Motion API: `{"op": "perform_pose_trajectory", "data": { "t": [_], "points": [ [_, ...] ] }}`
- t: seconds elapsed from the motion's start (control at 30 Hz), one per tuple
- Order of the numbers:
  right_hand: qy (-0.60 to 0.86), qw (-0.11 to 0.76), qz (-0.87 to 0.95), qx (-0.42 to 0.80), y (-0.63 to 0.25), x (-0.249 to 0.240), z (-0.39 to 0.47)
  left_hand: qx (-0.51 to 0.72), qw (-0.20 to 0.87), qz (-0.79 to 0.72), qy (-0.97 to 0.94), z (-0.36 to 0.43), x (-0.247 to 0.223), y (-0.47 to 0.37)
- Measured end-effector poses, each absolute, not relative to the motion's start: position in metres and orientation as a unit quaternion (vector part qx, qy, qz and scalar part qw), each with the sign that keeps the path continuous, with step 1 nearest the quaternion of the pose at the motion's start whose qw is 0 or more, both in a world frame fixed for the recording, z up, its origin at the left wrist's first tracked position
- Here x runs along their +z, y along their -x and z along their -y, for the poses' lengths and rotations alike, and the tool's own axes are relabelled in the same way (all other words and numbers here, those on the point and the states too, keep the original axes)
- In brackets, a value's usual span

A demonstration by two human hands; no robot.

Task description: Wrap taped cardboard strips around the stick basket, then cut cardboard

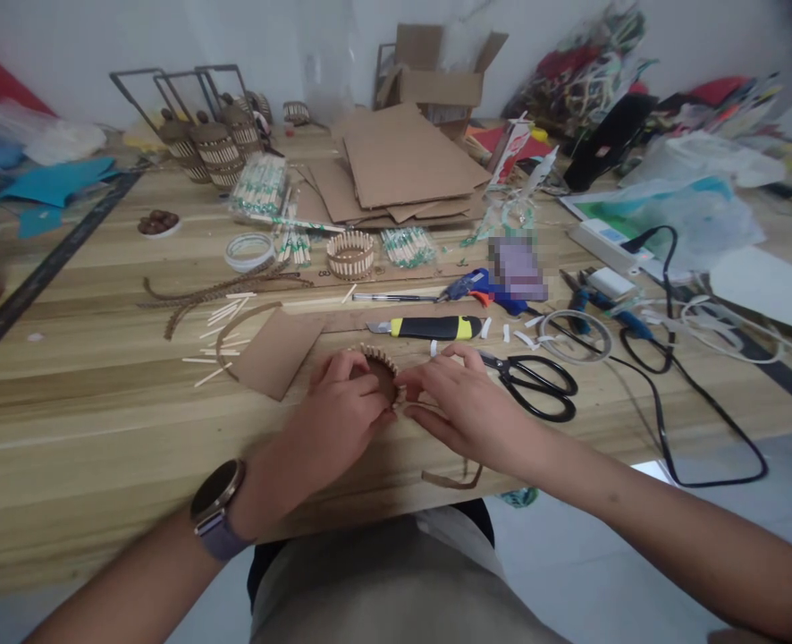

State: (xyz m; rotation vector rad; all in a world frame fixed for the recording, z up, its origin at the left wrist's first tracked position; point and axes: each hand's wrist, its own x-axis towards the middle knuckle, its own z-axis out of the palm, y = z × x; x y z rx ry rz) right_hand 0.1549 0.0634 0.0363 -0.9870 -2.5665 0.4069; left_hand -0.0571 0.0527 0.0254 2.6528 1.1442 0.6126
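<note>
Three or more barrel-like stick-and-cardboard pieces (pixel 216 157) stand at the far left behind a dish of brown beads (pixel 158 224). Nearer, loose sticks (pixel 225 335) lie around a curved cardboard strip (pixel 225 335), with a flat cardboard piece (pixel 279 353) just right of them. Behind these sit a tape roll (pixel 249 252) and a finished-looking stick ring (pixel 349 257); stacked cardboard sheets (pixel 409 161) fill the back middle.

The left hand (pixel 346 402), a watch (pixel 217 492) on its wrist, curls its fingers over the left side and near rim of a small round stick-edged piece (pixel 383 371), at the table's front edge. That piece lies between the hands, and the right hand (pixel 459 402) meets its right side with bent fingertips close together; whether they pinch it, I cannot tell.

Directly beyond is a yellow-and-black cutter (pixel 434 328), with a blue glue gun (pixel 483 288) behind it. Black-handled scissors (pixel 536 385) crowd the right hand, and farther right a black cable (pixel 664 420) loops across the table (pixel 134 465).
</note>
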Motion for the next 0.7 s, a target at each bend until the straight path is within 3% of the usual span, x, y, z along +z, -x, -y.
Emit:
{"op": "perform_pose_trajectory", "data": {
  "t": [0.27,0.53,0.7],
  "points": [
    [0.483,0.203,0.838,0.149,-0.165,0.032,-0.059,0.185,0.106,-0.382,-0.899,-0.049,0.026,0.066],
    [0.420,0.169,0.873,0.183,-0.167,0.045,-0.067,0.193,0.091,-0.365,-0.906,-0.051,0.020,0.072],
    [0.353,0.150,0.916,0.120,-0.163,0.046,-0.077,0.187,0.099,-0.355,-0.911,-0.052,0.017,0.078]
  ]
}}
